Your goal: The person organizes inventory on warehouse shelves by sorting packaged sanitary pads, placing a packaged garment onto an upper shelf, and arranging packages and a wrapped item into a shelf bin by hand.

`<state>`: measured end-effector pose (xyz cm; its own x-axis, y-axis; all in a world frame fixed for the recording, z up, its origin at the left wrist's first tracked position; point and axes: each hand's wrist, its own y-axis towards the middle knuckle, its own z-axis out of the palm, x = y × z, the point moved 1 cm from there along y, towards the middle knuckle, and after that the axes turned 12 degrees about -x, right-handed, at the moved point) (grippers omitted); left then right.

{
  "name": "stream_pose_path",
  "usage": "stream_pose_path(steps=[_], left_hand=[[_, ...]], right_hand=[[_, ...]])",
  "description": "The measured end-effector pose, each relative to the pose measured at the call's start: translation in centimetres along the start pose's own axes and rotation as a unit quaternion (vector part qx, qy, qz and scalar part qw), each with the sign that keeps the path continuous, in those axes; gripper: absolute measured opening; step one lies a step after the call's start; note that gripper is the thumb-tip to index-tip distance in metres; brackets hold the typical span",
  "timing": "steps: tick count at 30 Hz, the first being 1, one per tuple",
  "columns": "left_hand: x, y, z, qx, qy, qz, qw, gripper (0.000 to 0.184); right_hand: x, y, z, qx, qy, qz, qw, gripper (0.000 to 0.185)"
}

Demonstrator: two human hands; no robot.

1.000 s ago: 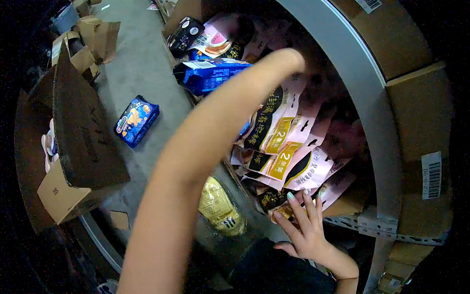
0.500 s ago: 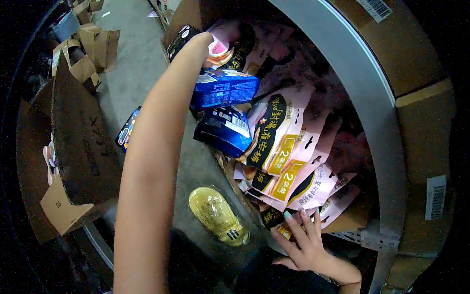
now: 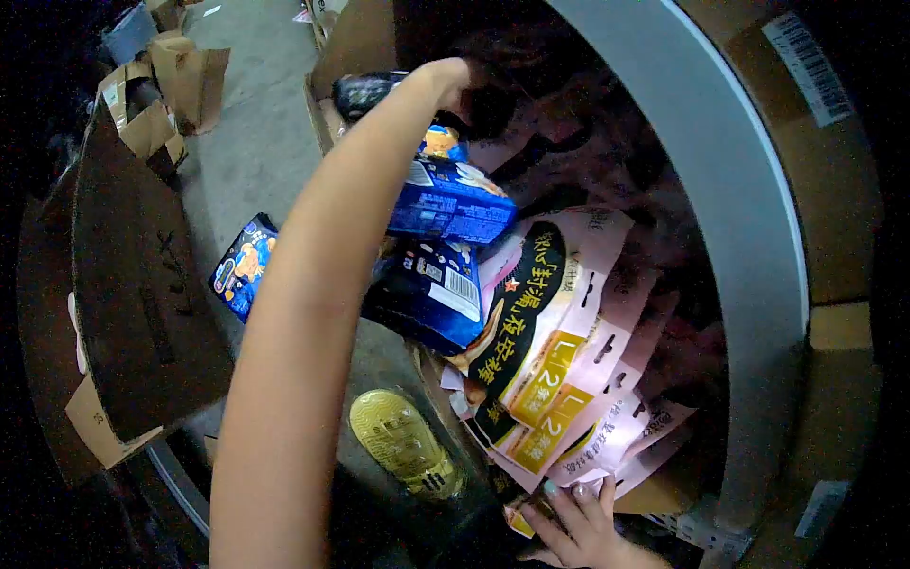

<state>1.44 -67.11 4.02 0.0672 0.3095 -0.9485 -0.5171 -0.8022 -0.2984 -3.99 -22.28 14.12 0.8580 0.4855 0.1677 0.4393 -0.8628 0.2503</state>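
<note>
My left arm reaches up across the view to my left hand (image 3: pixel 453 80), at the top of an open carton (image 3: pixel 353 43); its fingers are hidden in shadow. Just below and left of it lie a black packet (image 3: pixel 365 93) and blue packets (image 3: pixel 453 213). Pink and black pouches (image 3: pixel 545 303) with gold labels overlap in the carton's lower part. At the bottom right, my right hand (image 3: pixel 578 522) rests with fingers spread on the lowest pouches. Whether it pinches any of them does not show; no object is lifted in it.
On the floor, a blue packet (image 3: pixel 246 266) lies left of my left arm, and a yellow shoe (image 3: pixel 406 444) stands below the carton. A brown carton (image 3: pixel 142 275) is at the left. A grey metal beam (image 3: pixel 720 161) curves along the right, beside stacked boxes (image 3: pixel 839 228).
My left hand has gone from over the pouches to the upper left, then slightly right. The pouches and my right hand appear lower in the view, and more of the blue packets shows.
</note>
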Motion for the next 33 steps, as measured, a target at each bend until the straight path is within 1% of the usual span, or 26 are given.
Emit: stream_pose_path(steps=[1, 2, 3, 4, 5, 6, 7, 9, 11, 12, 13, 14, 15, 16, 17, 19, 20, 21, 23, 24, 25, 27, 29, 30, 31, 33], left_hand=[[0.4, 0.7, -0.8, -0.001, 0.0, -0.005, 1.0, 0.026], [0.6, 1.4, -2.2, -0.053, 0.089, -0.007, 0.995, 0.024], [0.5, 1.2, -2.8, -0.103, 0.177, -0.007, 0.979, 0.022], [0.3, 0.5, -2.7, -0.204, 0.259, 0.001, 0.944, 0.018], [0.4, 0.7, -3.6, -0.166, 0.326, 0.028, 0.93, 0.021], [0.4, -0.2, -4.2, -0.125, 0.425, 0.082, 0.893, 0.027], [0.2, -1.5, -4.7, -0.084, 0.517, 0.134, 0.841, 0.032], [-0.2, -5.7, -4.4, 0.028, 0.54, 0.084, 0.837, 0.049], [-0.2, -10.2, -3.5, 0.086, 0.643, 0.068, 0.758, 0.066], [-0.1, -10.9, -3.6, 0.135, 0.613, 0.05, 0.777, 0.081], [0.0, -11.7, -3.8, 0.137, 0.615, 0.049, 0.775, 0.081], [0.1, -12.7, -3.9, 0.111, 0.604, 0.075, 0.785, 0.085], [0.0, -13.5, -4.0, 0.084, 0.592, 0.101, 0.795, 0.09], [-0.7, -14.3, -4.0, 0.101, 0.583, 0.071, 0.803, 0.096], [-0.6, -14.5, -3.8, 0.102, 0.584, 0.074, 0.802, 0.096], [-0.4, -14.7, -3.6, 0.043, 0.602, 0.081, 0.793, 0.095], [-0.7, -14.9, -3.4, 0.017, 0.577, 0.08, 0.813, 0.093], [-0.6, -14.8, -3.2, 0.019, 0.579, 0.082, 0.811, 0.093], [-0.8, -14.9, -2.6, -0.03, 0.602, 0.185, 0.776, 0.092], [-1.0, -15.5, -2.0, -0.057, 0.636, 0.184, 0.747, 0.087], [-1.1, -17.0, -1.5, -0.055, 0.637, 0.186, 0.746, 0.087], [-1.3, -20.6, -0.1, -0.078, 0.662, 0.409, 0.624, 0.08], [-0.6, -23.9, 1.2, 0.086, 0.666, 0.406, 0.62, 0.077], [-0.2, -24.9, 1.8, 0.13, 0.699, 0.392, 0.584, 0.079], [1.0, -25.0, 2.1, 0.132, 0.695, 0.384, 0.593, 0.079], [3.6, -22.7, 1.2, 0.111, 0.685, 0.428, 0.579, 0.076]], right_hand=[[0.0, -0.3, 0.2, 0.013, -0.015, -0.009, 1.0, 0.046], [0.1, -0.6, 0.3, 0.025, -0.03, -0.017, 0.999, 0.052], [0.1, -0.6, 0.4, 0.027, -0.025, -0.015, 0.999, 0.052], [0.1, -0.5, 0.4, 0.025, -0.034, -0.025, 0.999, 0.051], [0.1, -0.4, 0.3, 0.023, -0.045, -0.034, 0.998, 0.05], [0.0, -0.5, 0.3, 0.032, -0.046, -0.042, 0.998, 0.05], [-0.1, -0.3, 0.4, 0.032, -0.044, -0.042, 0.998, 0.05], [-0.1, 0.0, 0.4, 0.029, -0.054, -0.045, 0.997, 0.05], [-0.2, 0.0, 0.3, 0.014, -0.033, -0.032, 0.999, 0.049], [-0.3, -0.2, 0.2, 0.032, -0.045, -0.053, 0.997, 0.051], [-0.3, -0.2, 0.3, 0.049, -0.059, -0.073, 0.994, 0.053], [-0.2, -0.3, 0.3, 0.06, -0.069, -0.077, 0.993, 0.053], [0.2, -0.2, 0.2, 0.059, -0.079, -0.028, 0.995, 0.052], [0.3, -0.3, 0.2, 0.059, -0.073, -0.019, 0.995, 0.052], [0.4, -0.3, 0.1, 0.059, -0.067, -0.009, 0.996, 0.053], [0.6, -0.2, -0.1, 0.06, -0.064, 0.003, 0.996, 0.054], [0.9, -0.3, -0.2, 0.064, -0.058, 0.013, 0.996, 0.055], [1.1, -0.5, -0.2, 0.061, -0.058, 0.016, 0.996, 0.055], [1.7, -0.9, -0.4, 0.061, -0.069, 0.029, 0.995, 0.056], [1.9, -1.0, -0.8, 0.077, -0.083, 0.024, 0.993, 0.057], [2.2, -1.3, -1.0, 0.075, -0.083, 0.026, 0.993, 0.057], [2.6, -1.7, -1.3, 0.057, -0.09, 0.028, 0.994, 0.057], [3.2, -1.8, -1.8, 0.061, -0.09, 0.039, 0.993, 0.057], [3.4, -1.8, -1.9, 0.057, -0.089, 0.029, 0.994, 0.056], [3.6, -1.8, -2.0, 0.054, -0.088, 0.018, 0.995, 0.056], [4.1, -1.5, -2.4, 0.06, -0.095, 0.007, 0.994, 0.055]])
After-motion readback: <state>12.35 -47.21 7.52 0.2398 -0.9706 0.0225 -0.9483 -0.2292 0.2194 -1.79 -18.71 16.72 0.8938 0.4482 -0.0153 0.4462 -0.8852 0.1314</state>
